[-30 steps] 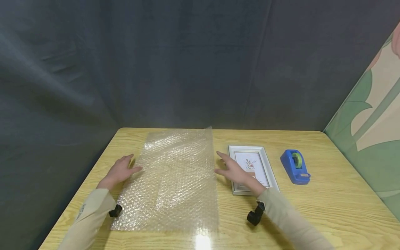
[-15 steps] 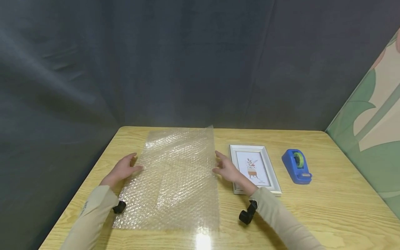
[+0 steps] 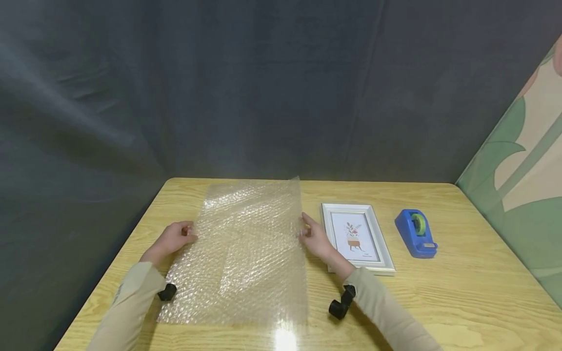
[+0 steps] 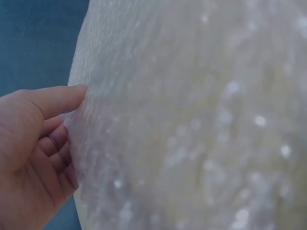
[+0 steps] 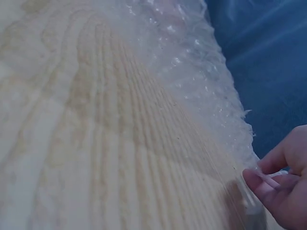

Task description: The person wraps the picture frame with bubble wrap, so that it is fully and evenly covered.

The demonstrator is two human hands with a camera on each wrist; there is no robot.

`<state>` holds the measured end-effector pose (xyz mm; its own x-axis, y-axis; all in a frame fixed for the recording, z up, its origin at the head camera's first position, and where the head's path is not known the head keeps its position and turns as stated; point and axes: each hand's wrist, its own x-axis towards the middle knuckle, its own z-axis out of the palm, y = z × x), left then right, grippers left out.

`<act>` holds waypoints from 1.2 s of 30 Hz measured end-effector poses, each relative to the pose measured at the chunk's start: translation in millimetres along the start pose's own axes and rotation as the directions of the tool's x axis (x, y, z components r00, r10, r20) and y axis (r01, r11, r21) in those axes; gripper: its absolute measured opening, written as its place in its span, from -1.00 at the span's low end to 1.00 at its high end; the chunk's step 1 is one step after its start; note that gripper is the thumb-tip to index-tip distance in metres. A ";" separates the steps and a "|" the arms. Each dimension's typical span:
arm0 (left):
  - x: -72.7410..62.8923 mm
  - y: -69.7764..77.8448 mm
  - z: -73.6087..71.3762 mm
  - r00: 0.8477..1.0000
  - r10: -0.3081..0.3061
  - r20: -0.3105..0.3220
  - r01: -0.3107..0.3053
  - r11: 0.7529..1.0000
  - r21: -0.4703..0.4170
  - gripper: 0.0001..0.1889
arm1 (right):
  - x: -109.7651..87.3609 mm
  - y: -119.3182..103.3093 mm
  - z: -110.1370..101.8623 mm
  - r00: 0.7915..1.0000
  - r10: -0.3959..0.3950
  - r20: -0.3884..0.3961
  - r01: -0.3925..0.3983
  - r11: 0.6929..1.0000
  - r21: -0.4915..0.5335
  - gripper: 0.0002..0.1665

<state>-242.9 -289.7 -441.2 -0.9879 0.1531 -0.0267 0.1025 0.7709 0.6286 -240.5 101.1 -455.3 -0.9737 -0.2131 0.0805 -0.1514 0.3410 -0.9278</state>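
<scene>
A clear sheet of bubble wrap (image 3: 246, 253) lies spread over the left half of the wooden table. My left hand (image 3: 173, 239) pinches its left edge; in the left wrist view the thumb of the left hand (image 4: 36, 139) presses on top with the other fingers curled beneath. At the opposite edge my right hand (image 3: 317, 240) pinches the sheet. The right wrist view has the right hand (image 5: 283, 177) with a fold of the bubble wrap (image 5: 192, 72) between thumb and fingers. Just right of that hand lies a white picture frame (image 3: 382, 239) with a flower-pot print.
A blue tape dispenser (image 3: 412, 239) with a green roll stands right of the frame. Behind the wooden table (image 3: 461, 282) hangs a dark curtain (image 3: 281, 97), which also runs down the left side. A leaf-patterned wall (image 3: 527, 195) borders the right.
Both hands have closed from spread fingers to a pinch on the bubble wrap's side edges. The right hand moved left and off the frame's picture; the sheet lies nearly as before.
</scene>
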 end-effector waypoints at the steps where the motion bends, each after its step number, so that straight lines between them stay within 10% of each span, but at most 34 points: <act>1: -0.9 1.0 -0.4 1.000 0.003 -0.006 -0.003 1.000 0.004 -0.56 | 0.4 0.6 0.0 1.000 -0.002 0.000 0.002 1.000 0.005 -0.18; 21: 20.3 24.6 1.9 0.997 0.019 -0.077 -0.014 0.997 0.073 -0.50 | -29.1 -4.2 0.9 0.997 -0.045 -0.058 0.045 0.999 0.006 -0.14; 36: 31.4 17.4 11.0 0.996 0.018 -0.083 0.008 0.951 0.310 -0.55 | -33.0 -2.5 6.3 0.999 0.036 -0.033 -0.036 0.999 0.018 -0.07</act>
<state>-270.8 -264.6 -439.7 -0.9921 0.1154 0.0489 0.1253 0.9258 0.3565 -206.9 101.5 -458.0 -0.9836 -0.1707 0.0588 -0.1136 0.3320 -0.9364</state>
